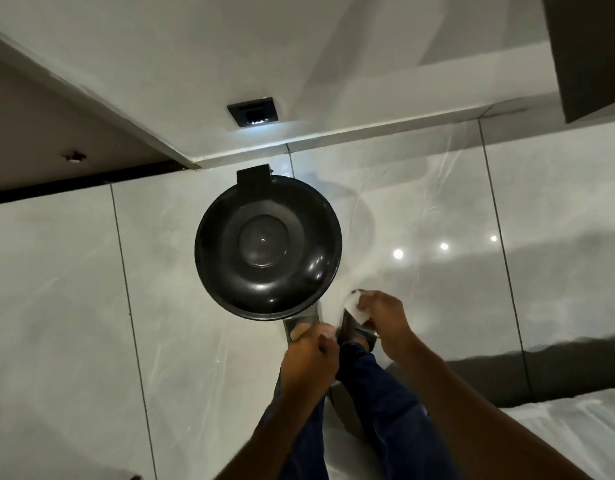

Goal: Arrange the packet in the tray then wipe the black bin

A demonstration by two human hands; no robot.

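Head view: round glossy black lidded bin [268, 245], 11 o'clock of both hands; right hand [382, 315] pinching white wipe [357, 306], left hand [311, 358] clenched.

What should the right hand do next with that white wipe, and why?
Probably bring the white wipe in the right hand up and left onto the black bin's lid. The lid is shut and glossy, and the wipe sits just off its near rim, not touching it. The left hand is closed below the bin's near edge; what it holds is unclear.
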